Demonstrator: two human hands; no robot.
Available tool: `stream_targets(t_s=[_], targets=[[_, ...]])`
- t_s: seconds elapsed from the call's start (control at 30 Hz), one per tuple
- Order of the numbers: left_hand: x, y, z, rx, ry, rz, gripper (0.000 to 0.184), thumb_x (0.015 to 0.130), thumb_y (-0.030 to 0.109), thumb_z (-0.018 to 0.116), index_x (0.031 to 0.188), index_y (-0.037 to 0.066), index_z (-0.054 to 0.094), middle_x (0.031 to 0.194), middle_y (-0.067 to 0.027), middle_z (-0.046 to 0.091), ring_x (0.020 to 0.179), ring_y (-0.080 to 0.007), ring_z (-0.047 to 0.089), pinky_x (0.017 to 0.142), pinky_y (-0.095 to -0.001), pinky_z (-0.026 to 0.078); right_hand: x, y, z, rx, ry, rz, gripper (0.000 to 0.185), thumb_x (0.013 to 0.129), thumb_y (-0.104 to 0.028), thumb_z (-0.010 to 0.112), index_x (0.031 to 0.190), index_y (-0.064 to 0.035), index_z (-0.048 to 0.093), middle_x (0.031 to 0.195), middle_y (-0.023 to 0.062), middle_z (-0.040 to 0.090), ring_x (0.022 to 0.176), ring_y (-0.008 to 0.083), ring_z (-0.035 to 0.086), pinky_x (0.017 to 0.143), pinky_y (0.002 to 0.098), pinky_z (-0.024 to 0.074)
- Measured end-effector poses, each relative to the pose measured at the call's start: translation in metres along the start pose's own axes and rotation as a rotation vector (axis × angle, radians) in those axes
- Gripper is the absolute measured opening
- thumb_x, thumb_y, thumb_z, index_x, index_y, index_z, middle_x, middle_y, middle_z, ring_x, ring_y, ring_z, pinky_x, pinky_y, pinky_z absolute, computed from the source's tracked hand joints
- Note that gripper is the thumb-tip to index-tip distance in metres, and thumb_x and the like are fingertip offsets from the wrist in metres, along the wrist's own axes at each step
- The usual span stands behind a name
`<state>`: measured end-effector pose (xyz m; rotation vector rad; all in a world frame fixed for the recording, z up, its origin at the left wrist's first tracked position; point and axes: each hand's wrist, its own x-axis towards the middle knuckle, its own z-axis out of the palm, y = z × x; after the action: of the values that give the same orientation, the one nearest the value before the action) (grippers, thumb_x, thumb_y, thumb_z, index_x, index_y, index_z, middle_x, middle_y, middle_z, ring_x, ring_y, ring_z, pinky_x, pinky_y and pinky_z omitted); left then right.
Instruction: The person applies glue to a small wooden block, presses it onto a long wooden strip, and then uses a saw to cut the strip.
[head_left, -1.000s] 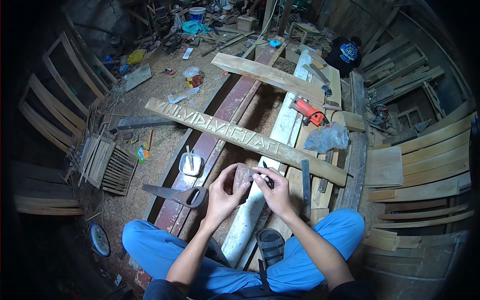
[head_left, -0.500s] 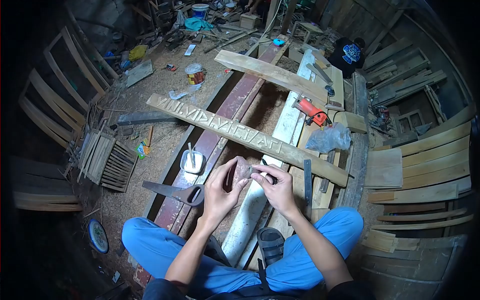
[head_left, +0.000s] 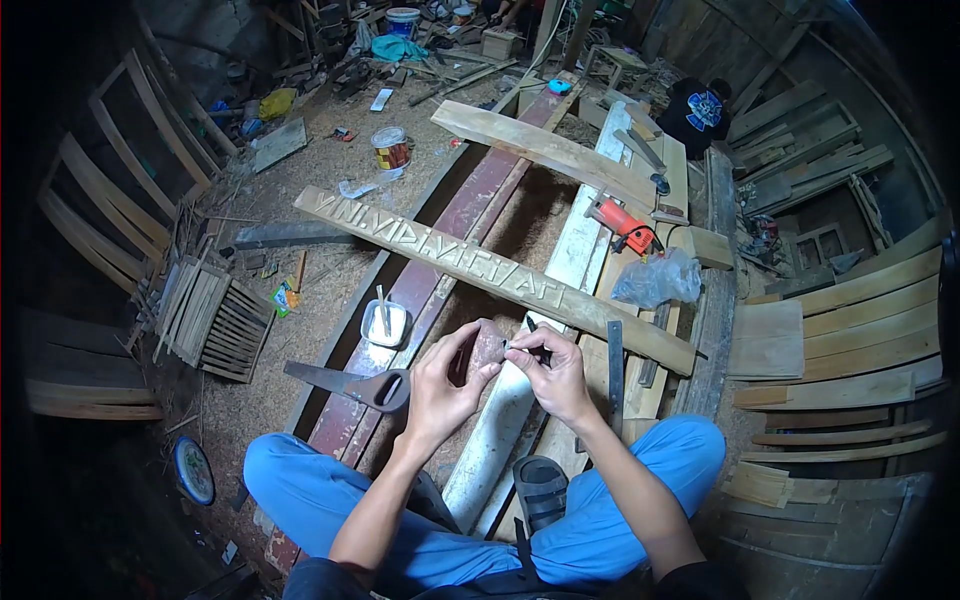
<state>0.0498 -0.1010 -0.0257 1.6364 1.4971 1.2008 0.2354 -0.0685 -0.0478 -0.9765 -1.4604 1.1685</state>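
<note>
My left hand (head_left: 445, 385) is closed around a folded reddish-brown piece (head_left: 487, 345), possibly sandpaper; I cannot make out its material. Fingers and thumb of my right hand (head_left: 552, 375) are pinched at its right edge, and a thin black pen-like thing (head_left: 529, 323) sticks up from that hand. Both hands are above the gap between a maroon beam and a white beam (head_left: 500, 420). Just beyond lies a plank (head_left: 430, 247) with carved letters, laid across the beams. A handsaw (head_left: 350, 384) and a white tub (head_left: 384, 324) with a stick in it are left of my hands.
An orange-red power tool (head_left: 625, 222) and a clear plastic bag (head_left: 657, 278) are on the right boards. A dark flat metal bar (head_left: 615, 370) lies near my right hand. Another plank (head_left: 545, 150) crosses farther away. A person (head_left: 697, 108) in a dark shirt is at the back right.
My right fingers have shifted slightly at the edge of the reddish-brown piece, and the greyish patch there shows less. The left hand holds nearly the same place.
</note>
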Motion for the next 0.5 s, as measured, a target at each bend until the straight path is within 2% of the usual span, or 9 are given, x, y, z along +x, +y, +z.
stream_targets(t_s=[0.13, 0.27, 0.33, 0.4, 0.43, 0.47, 0.5], targets=[[0.0, 0.007, -0.001, 0.0, -0.018, -0.024, 0.055, 0.082, 0.017, 0.085, 0.131, 0.002, 0.066, 0.118, -0.0201, 0.073, 0.108, -0.0336, 0.072, 0.094, -0.0409, 0.056, 0.0, 0.007, -0.001, 0.03, -0.011, -0.061, 0.008, 0.091, -0.002, 0.077, 0.097, -0.0018, 0.071, 0.094, 0.0057, 0.066, 0.089, 0.0118, 0.062, 0.078, 0.0257, 0.0495], [-0.002, 0.008, 0.0, -0.008, -0.001, -0.039, 0.054, 0.082, 0.017, 0.085, 0.13, 0.003, 0.066, 0.117, -0.0198, 0.073, 0.106, -0.0333, 0.073, 0.092, -0.0409, 0.057, 0.0, 0.0, 0.0, -0.092, -0.001, -0.121, 0.011, 0.09, 0.001, 0.078, 0.096, -0.0016, 0.069, 0.093, 0.0051, 0.065, 0.086, 0.0133, 0.061, 0.08, 0.0275, 0.0493], [-0.003, 0.003, 0.002, 0.004, 0.009, -0.029, 0.053, 0.082, 0.017, 0.085, 0.129, 0.003, 0.066, 0.117, -0.0199, 0.073, 0.105, -0.0343, 0.073, 0.091, -0.0411, 0.057, -0.001, -0.011, 0.003, -0.255, 0.041, -0.064, 0.011, 0.091, -0.006, 0.078, 0.097, -0.0018, 0.07, 0.09, 0.0048, 0.065, 0.084, 0.0132, 0.06, 0.074, 0.0266, 0.0467], [-0.004, -0.008, 0.004, 0.142, 0.012, -0.035, 0.053, 0.082, 0.019, 0.084, 0.129, 0.003, 0.066, 0.115, -0.0207, 0.072, 0.104, -0.0379, 0.072, 0.09, -0.0428, 0.057, -0.005, -0.005, 0.01, -0.403, 0.059, 0.013, 0.013, 0.093, -0.012, 0.078, 0.097, -0.002, 0.07, 0.089, 0.005, 0.065, 0.08, 0.0135, 0.058, 0.068, 0.0276, 0.0437], [-0.004, -0.012, 0.004, 0.191, 0.0, -0.017, 0.053, 0.082, 0.018, 0.083, 0.13, 0.004, 0.065, 0.117, -0.0202, 0.071, 0.106, -0.0393, 0.069, 0.092, -0.044, 0.055, -0.006, -0.005, 0.013, -0.43, 0.048, 0.058, 0.014, 0.091, -0.012, 0.076, 0.1, -0.0037, 0.071, 0.091, 0.0105, 0.066, 0.083, 0.0263, 0.064, 0.074, 0.0356, 0.0494], [-0.005, -0.014, 0.002, 0.19, -0.002, -0.012, 0.053, 0.082, 0.018, 0.083, 0.13, 0.004, 0.065, 0.117, -0.0202, 0.071, 0.106, -0.0393, 0.069, 0.092, -0.044, 0.055, -0.006, -0.005, 0.015, -0.442, 0.033, 0.047, 0.015, 0.092, -0.014, 0.078, 0.097, -0.0023, 0.07, 0.088, 0.0078, 0.066, 0.076, 0.0181, 0.054, 0.067, 0.0315, 0.0428], [-0.005, -0.014, 0.0, 0.241, -0.029, 0.04, 0.053, 0.082, 0.017, 0.082, 0.13, 0.004, 0.065, 0.119, -0.0194, 0.071, 0.108, -0.0385, 0.068, 0.095, -0.0445, 0.054, -0.007, -0.002, 0.013, -0.485, -0.011, 0.071, 0.021, 0.09, -0.015, 0.079, 0.105, -0.004, 0.071, 0.096, 0.0095, 0.067, 0.083, 0.0217, 0.058, 0.071, 0.0338, 0.0463]])
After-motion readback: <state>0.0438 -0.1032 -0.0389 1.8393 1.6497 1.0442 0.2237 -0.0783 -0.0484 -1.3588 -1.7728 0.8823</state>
